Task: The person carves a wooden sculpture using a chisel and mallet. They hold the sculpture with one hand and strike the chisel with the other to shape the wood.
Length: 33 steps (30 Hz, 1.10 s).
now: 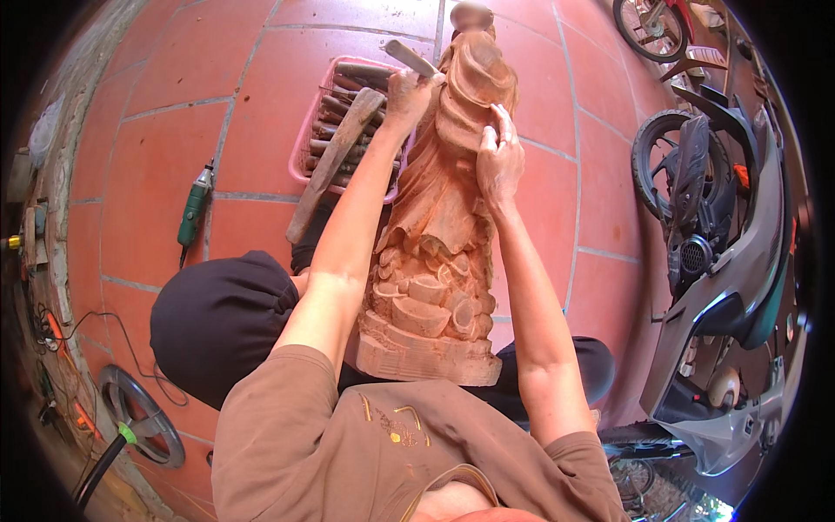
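A carved reddish-brown wooden statue [444, 183] lies lengthwise in front of me, its base close to my body and its rounded head far away. My left hand [407, 100] is closed around a hand tool with a greyish-brown handle [410, 57], which sticks out to the upper left. Its working end is hidden by the fingers, beside the upper left side of the carving. On the statue's right side lies my right hand [500, 165], fingers extended along the carved folds and holding no tool.
Left of the statue, a pink basket [300, 148] holds several wooden-handled tools, with a long wooden bar [335, 165] leaning across it. A green rotary power tool [194, 209] lies on the red tiles. Motorbike [722, 261] at right; black wheel-shaped object [143, 418] and cables at lower left.
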Tool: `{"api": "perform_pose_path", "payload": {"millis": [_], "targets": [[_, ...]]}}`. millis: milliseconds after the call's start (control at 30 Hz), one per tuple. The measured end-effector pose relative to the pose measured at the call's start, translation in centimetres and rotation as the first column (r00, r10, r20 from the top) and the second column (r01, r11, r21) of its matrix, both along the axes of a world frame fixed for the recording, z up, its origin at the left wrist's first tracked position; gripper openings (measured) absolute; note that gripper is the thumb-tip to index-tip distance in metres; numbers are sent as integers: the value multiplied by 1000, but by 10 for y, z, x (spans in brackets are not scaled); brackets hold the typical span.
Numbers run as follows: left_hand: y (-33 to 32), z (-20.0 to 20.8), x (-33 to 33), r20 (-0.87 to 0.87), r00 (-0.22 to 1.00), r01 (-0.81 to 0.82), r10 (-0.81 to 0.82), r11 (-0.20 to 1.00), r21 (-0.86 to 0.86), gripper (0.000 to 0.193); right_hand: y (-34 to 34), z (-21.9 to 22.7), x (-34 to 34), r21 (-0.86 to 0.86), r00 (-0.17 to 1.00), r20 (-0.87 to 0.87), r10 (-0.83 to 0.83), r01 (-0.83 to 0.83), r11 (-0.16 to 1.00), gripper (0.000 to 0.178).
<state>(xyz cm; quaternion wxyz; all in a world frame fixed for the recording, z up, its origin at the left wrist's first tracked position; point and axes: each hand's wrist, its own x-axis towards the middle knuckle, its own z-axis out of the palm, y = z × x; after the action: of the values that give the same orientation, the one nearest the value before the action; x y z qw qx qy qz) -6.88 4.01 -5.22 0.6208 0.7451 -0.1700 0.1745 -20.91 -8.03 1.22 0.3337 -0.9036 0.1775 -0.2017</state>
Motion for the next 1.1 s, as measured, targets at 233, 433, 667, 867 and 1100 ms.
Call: {"api": "perform_pose_path", "payload": {"millis": [233,433,667,867,1100], "targets": [[9,17,-13,-4,984,179,-179,982,61,18,-6,-7,-5,1,1000,17,-16,16,1000,41],[4,20,-1,56,995,74,-84,984,161,20,-4,-10,2,-66,998,68,4,0,998,42],[8,29,-7,39,981,179,-191,960,215,21,-5,-6,-4,2,999,30,-14,14,1000,42],[-1,16,2,55,998,23,-36,974,224,20,-1,-2,-1,-12,999,34,-8,8,1000,42],[8,26,1,-27,982,190,-188,967,172,19,-2,-2,-4,-1,999,24,-21,21,1000,42]]}}
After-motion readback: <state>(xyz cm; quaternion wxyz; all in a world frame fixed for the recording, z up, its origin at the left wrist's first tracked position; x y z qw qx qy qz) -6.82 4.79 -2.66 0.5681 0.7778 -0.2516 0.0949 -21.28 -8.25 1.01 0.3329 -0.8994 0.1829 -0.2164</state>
